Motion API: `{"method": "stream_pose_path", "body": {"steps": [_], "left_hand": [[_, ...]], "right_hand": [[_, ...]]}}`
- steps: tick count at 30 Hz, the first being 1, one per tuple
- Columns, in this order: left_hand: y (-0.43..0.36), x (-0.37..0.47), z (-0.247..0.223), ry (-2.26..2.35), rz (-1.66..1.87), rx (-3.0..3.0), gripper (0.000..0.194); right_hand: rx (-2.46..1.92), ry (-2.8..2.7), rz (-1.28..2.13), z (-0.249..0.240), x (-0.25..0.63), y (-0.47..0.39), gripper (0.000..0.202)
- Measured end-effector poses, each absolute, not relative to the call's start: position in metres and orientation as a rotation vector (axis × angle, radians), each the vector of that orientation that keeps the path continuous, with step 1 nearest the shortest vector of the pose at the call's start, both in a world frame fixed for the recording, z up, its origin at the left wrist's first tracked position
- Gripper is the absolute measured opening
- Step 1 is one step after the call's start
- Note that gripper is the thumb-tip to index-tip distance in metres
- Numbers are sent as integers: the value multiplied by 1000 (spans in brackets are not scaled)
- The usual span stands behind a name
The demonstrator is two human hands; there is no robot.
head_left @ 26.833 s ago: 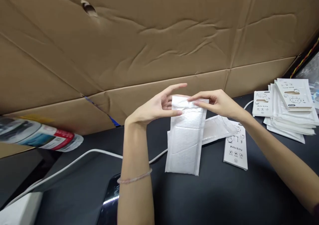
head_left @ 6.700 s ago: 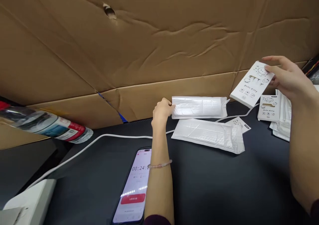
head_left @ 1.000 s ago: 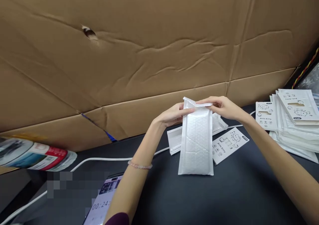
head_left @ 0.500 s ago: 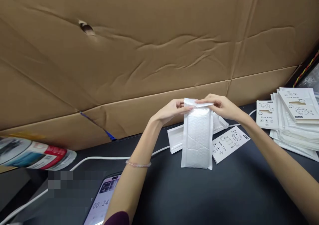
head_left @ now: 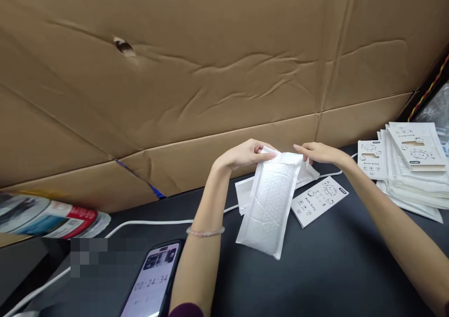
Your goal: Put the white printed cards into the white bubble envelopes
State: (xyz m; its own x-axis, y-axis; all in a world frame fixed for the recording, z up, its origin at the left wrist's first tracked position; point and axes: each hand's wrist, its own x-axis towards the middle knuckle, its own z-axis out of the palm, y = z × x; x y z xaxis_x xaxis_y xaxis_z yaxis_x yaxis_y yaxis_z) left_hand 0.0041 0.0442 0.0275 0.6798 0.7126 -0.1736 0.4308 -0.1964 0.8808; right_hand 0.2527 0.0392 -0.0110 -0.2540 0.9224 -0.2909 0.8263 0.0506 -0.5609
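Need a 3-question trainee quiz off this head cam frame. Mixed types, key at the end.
1. Multiple choice: what is the left hand pinching?
A) the bottle
B) a white padded envelope
C) the white cable
2. True or false: the phone shows 00:24:34.
3. Fill in: the upright sheet behind the hands is brown ____, with a torn ____ at its upper left.

Key: 1. B. 2. True. 3. cardboard; hole.

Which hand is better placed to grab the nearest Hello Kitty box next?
Probably the right hand: it's nearer the Hello Kitty box, while the left hand grips the white padded envelope.
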Motion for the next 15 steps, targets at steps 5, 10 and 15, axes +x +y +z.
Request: {"method": "stream_pose_path", "body": {"steps": [5, 10, 15], "left_hand": [[27, 16, 33, 828, 212, 1877, 38], [19, 4, 39, 921, 457, 1859, 40], [10, -24, 57, 1130, 951, 1819, 39]], "right_hand": [[-2130, -2175, 845, -37, 258, 50, 28], [-2127, -2146, 782, -44, 255, 50, 31], [-2051, -2140, 772, -46, 252, 50, 43]]}}
